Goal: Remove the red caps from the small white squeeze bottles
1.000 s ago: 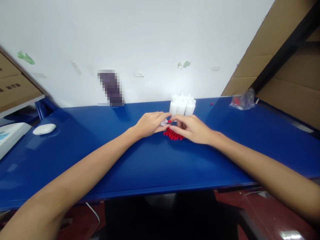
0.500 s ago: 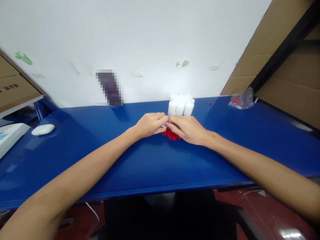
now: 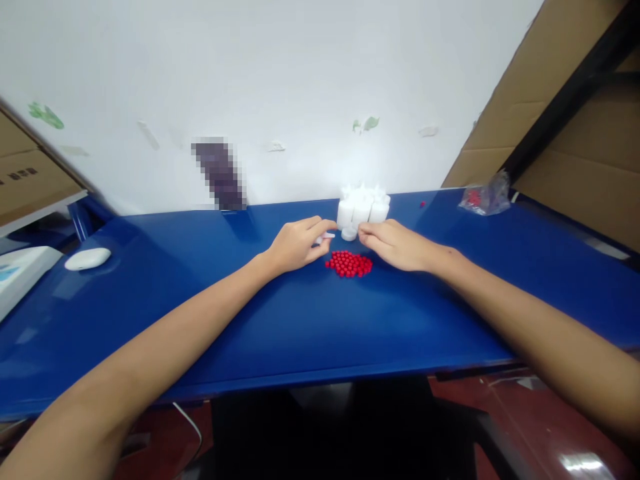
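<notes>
A pile of small red beads (image 3: 349,263) lies on the blue table (image 3: 300,320). Just behind it stand several small white bottles (image 3: 363,208), with a white cap (image 3: 349,233) lying in front of them. My left hand (image 3: 296,245) rests left of the beads and pinches a small white piece (image 3: 327,235) between thumb and fingers. My right hand (image 3: 393,243) lies right of the beads, fingers drawn together near the white cap; whether they hold anything is hidden.
A white mouse (image 3: 88,258) and a white device (image 3: 17,273) sit at the far left. A clear bag with red beads (image 3: 484,198) and one stray red bead (image 3: 423,204) lie at the back right. Cardboard (image 3: 575,133) leans on the right, boxes (image 3: 30,180) on the left.
Both hands were joined over the bead pile. They have parted, the right one moving back and right, so the beads and the white cap now show.
</notes>
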The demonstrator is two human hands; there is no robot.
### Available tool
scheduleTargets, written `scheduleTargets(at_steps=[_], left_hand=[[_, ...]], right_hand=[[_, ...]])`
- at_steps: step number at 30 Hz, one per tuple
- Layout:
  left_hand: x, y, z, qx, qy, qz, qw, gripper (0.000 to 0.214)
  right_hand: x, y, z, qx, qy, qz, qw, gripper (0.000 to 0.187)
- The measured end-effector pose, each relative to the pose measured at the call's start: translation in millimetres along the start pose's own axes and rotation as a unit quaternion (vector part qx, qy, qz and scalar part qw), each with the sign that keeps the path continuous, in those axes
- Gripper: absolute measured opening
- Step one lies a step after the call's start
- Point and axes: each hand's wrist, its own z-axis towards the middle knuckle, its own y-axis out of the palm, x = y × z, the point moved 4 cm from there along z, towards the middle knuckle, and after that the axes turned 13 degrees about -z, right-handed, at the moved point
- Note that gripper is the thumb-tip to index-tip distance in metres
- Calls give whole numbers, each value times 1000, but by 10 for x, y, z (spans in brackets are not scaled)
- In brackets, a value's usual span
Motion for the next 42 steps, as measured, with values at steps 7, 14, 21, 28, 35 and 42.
scheduleTargets(at_steps=[7, 14, 21, 28, 35, 42], left_hand=[[-76, 15, -6, -11, -73, -61, 995, 25], [-92, 37, -2, -19, -92, -71, 993, 24], [-111, 52, 0, -22, -98, -75, 992, 23], [-108, 51, 1, -30, -107, -76, 991, 23], [-98, 42, -7, -37, -77, -62, 994, 26], [-31, 46, -12, -75, 7, 7, 997, 50]], right_hand=[[129, 83, -22, -83, 61, -94, 990, 16], [126, 68, -27, -89, 67, -103, 988, 14], [63, 38, -32, -100, 63, -79, 990, 15], [40, 57, -25, -86, 20, -37, 995, 21], [-44, 32, -2, -13, -3, -17, 1000, 24], [-238, -62, -53, 109, -34, 56, 992, 24]])
